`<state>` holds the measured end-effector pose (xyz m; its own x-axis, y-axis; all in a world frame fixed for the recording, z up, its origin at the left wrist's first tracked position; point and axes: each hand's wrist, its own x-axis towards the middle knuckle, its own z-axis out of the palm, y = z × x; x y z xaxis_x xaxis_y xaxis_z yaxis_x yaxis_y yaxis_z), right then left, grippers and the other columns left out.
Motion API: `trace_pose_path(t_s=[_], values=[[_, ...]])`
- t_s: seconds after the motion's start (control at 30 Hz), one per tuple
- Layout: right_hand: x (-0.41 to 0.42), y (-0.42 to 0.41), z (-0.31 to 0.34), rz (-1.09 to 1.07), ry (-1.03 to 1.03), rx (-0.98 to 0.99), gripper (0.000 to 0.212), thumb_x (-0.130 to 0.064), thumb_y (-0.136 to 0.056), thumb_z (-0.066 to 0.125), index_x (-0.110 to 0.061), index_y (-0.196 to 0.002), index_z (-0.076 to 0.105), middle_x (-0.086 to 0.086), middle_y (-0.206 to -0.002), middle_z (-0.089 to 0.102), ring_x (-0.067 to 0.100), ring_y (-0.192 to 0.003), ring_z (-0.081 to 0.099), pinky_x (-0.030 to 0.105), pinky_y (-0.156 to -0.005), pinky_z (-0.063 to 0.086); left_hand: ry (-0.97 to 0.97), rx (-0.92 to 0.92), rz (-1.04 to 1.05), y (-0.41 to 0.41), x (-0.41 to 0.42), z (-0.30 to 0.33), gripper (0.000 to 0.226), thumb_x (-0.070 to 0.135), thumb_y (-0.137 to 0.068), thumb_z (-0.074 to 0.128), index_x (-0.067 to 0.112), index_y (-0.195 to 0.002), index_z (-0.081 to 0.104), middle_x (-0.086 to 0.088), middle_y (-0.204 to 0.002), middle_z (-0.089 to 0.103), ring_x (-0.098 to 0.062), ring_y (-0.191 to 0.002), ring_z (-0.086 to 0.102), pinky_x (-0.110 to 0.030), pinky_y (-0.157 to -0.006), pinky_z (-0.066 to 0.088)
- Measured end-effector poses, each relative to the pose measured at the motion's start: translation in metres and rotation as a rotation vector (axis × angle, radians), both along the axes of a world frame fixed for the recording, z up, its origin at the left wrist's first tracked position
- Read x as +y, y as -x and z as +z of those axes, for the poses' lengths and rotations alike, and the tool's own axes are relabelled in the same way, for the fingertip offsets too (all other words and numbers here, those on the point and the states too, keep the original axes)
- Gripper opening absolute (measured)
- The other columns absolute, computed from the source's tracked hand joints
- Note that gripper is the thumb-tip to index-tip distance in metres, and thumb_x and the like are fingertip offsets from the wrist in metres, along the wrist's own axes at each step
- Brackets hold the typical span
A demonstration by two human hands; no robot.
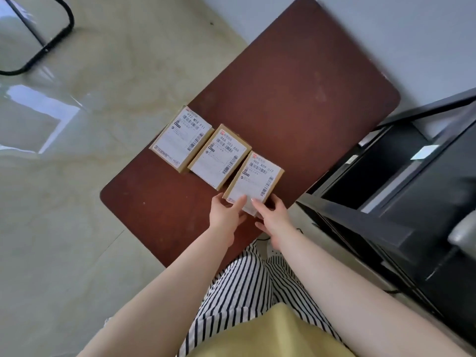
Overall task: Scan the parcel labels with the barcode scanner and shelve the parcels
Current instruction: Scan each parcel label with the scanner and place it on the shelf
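Note:
Three small cardboard parcels with white barcode labels lie in a diagonal row on the dark brown table [296,99]. The left parcel [181,139] and the middle parcel [219,155] lie untouched. Both hands hold the right parcel [255,180] at its near end: my left hand [226,212] grips the near left corner with the thumb on the label, and my right hand [273,212] grips the near right side with fingers on top. No barcode scanner is in view.
A black metal shelf unit [401,202] stands to the right of the table, with a white tag on one level. A black chair frame [51,39] sits on the glossy floor at the upper left. Striped trousers show below.

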<state>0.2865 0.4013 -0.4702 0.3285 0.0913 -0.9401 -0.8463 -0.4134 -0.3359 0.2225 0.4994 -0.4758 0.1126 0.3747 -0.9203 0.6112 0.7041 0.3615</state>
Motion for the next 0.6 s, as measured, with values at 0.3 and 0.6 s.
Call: trace_pose_path(t_s=[0.3,0.6], values=[[-0.024,-0.003,-0.005,0.071,0.012,-0.078,0.063,-0.038,-0.089,0.071,-0.026,-0.145,0.044,-0.003,-0.132,0.061,0.016,-0.124,0.055,0.047,-0.111,0.042,-0.022,0.055,-0.186,-0.002,-0.022,0.009,0.042,0.034,-0.089,0.077,0.012,-0.116,0.054,-0.003,-0.109,0.066,-0.012,-0.091,0.070,-0.028,-0.083,0.061],[-0.044,-0.019,0.046,-0.094,-0.125,-0.197,0.048,-0.032,-0.088,0.074,-0.025,-0.126,0.045,0.005,-0.123,0.065,0.015,-0.111,0.065,0.027,-0.089,0.053,0.066,0.015,-0.435,-0.014,-0.023,0.053,0.069,0.071,-0.075,0.071,0.012,-0.109,0.064,0.000,-0.085,0.061,-0.013,-0.071,0.055,-0.028,-0.070,0.046]])
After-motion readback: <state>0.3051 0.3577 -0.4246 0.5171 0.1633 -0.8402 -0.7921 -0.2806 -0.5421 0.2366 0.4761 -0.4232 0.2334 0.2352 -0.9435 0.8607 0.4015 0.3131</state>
